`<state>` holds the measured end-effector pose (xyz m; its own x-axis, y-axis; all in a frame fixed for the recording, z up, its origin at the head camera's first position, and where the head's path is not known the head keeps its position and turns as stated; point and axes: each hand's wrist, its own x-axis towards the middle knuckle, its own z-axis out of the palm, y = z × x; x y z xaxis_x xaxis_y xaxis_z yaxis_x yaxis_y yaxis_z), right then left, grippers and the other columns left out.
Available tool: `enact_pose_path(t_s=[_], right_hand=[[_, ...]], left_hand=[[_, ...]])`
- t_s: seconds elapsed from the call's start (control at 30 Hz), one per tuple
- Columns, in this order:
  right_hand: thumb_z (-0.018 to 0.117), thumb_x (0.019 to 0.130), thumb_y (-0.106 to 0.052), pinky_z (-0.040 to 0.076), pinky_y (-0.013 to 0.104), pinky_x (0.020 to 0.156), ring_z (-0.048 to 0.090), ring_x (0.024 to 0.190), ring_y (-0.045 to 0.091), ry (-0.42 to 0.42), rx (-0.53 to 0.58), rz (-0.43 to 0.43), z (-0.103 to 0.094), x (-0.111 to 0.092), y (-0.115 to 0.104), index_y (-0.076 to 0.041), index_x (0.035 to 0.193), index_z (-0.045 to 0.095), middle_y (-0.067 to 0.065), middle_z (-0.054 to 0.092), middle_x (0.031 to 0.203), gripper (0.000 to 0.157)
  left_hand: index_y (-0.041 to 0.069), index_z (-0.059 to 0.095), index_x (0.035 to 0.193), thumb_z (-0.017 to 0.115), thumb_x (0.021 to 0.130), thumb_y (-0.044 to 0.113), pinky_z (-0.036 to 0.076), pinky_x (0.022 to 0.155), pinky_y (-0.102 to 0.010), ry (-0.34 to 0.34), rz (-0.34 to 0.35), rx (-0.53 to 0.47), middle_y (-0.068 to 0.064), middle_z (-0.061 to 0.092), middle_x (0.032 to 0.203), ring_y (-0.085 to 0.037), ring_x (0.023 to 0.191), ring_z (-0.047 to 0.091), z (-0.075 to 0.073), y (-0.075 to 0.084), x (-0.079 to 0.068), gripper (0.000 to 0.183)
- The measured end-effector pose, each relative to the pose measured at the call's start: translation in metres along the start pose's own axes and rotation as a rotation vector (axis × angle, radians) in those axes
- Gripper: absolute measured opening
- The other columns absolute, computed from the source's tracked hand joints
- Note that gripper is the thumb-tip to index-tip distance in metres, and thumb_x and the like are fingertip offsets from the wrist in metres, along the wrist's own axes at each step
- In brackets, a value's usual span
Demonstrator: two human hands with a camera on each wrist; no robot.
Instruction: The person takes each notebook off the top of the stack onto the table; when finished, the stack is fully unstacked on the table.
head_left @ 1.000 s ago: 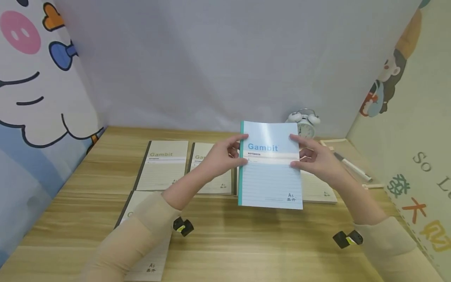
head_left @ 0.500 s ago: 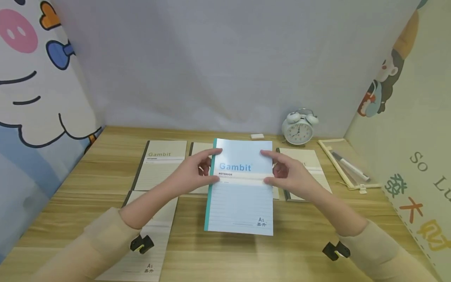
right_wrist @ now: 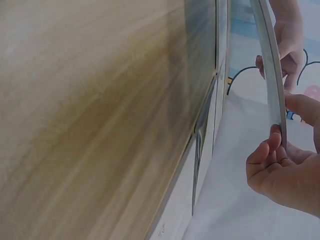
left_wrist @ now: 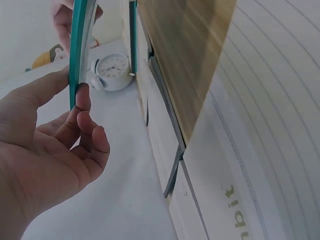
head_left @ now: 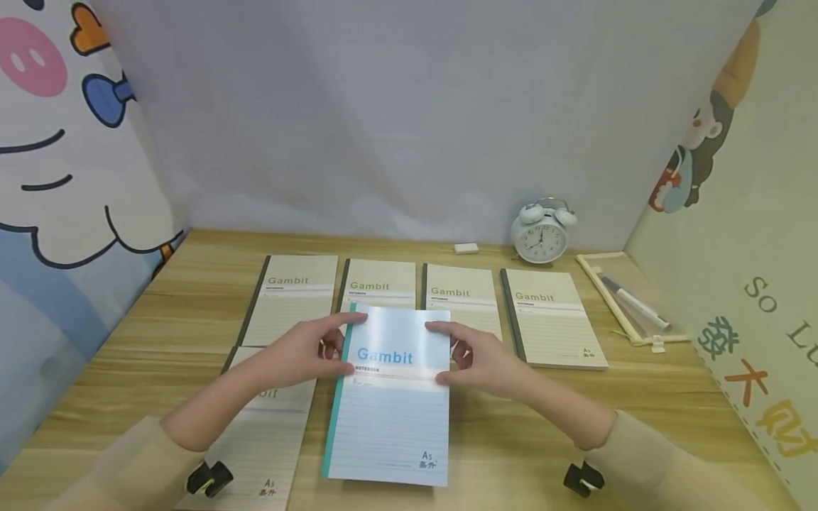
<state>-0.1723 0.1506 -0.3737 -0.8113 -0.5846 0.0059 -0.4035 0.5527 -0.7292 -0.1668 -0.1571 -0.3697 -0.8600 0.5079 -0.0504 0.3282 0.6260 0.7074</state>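
Observation:
A light blue notebook (head_left: 390, 419) with a green spine is held above the table, its cover facing up. My left hand (head_left: 307, 351) pinches the spine edge between thumb and fingers; the left wrist view shows the green spine (left_wrist: 77, 50) in that grip. On the opposite edge, my right hand (head_left: 482, 358) pinches the notebook, seen edge-on (right_wrist: 275, 75) in the right wrist view. Beneath its left side lies a cream notebook (head_left: 262, 433), partly covered by my left arm. Behind, cream notebooks with dark spines lie in a row, among them the leftmost notebook (head_left: 297, 284) and the rightmost notebook (head_left: 556, 319).
A white alarm clock (head_left: 540, 234) stands at the back right, with a small white eraser (head_left: 466, 248) to its left. A see-through zip pouch (head_left: 629, 298) with a pen lies by the right wall. Wooden tabletop (head_left: 543, 426) shows at the front right.
Both hands have brought the blue notebook left, nearer and lower, from over the right part of the row to beside the front cream notebook. The row's right-hand notebooks and the clock are uncovered.

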Motion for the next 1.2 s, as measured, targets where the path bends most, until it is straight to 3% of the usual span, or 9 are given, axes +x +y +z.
enact_pose_path(t_s=[0.33,0.63,0.77,0.93,1.2], right_hand=[[0.08,0.075,-0.021,0.041,0.021,0.056,0.047,0.064,0.008,-0.119,-0.023,0.05,0.039,0.009,0.009,-0.017,0.138,0.047,-0.003,0.053,0.072,0.071],[0.081,0.073,-0.022,0.047,0.019,0.064,0.053,0.07,0.007,-0.228,-0.074,0.05,0.056,0.02,0.015,-0.013,0.138,0.048,-0.006,0.058,0.088,0.074],[0.082,0.072,-0.021,0.047,0.018,0.066,0.052,0.071,0.004,-0.247,-0.106,0.029,0.06,0.024,0.017,-0.01,0.137,0.049,-0.006,0.057,0.084,0.074],[0.082,0.072,-0.022,0.041,0.017,0.061,0.046,0.066,0.004,-0.256,-0.153,-0.003,0.06,0.028,0.017,-0.009,0.135,0.051,-0.006,0.052,0.074,0.072],[0.082,0.073,-0.027,0.036,0.018,0.054,0.042,0.058,0.004,-0.27,-0.18,0.003,0.058,0.03,0.016,-0.013,0.134,0.052,-0.007,0.047,0.065,0.07]], left_hand=[[0.017,0.043,0.141,0.077,0.078,0.026,0.04,0.058,-0.023,-0.103,-0.078,0.043,0.006,0.055,0.074,-0.011,0.065,0.048,0.009,-0.024,-0.018,0.072],[0.011,0.047,0.137,0.078,0.077,0.02,0.038,0.055,-0.021,-0.182,-0.078,0.048,0.003,0.051,0.07,-0.009,0.062,0.043,0.013,-0.038,-0.021,0.068],[0.008,0.047,0.137,0.077,0.078,0.02,0.038,0.056,-0.021,-0.209,-0.071,0.058,0.004,0.052,0.069,-0.008,0.061,0.043,0.014,-0.04,-0.02,0.068],[0.005,0.049,0.135,0.076,0.079,0.017,0.036,0.054,-0.021,-0.2,-0.063,0.104,0.005,0.05,0.064,-0.006,0.057,0.042,0.018,-0.041,-0.019,0.063],[0.008,0.053,0.132,0.075,0.079,0.014,0.035,0.052,-0.021,-0.169,-0.119,0.175,0.006,0.05,0.059,-0.006,0.053,0.042,0.022,-0.039,-0.017,0.058]])
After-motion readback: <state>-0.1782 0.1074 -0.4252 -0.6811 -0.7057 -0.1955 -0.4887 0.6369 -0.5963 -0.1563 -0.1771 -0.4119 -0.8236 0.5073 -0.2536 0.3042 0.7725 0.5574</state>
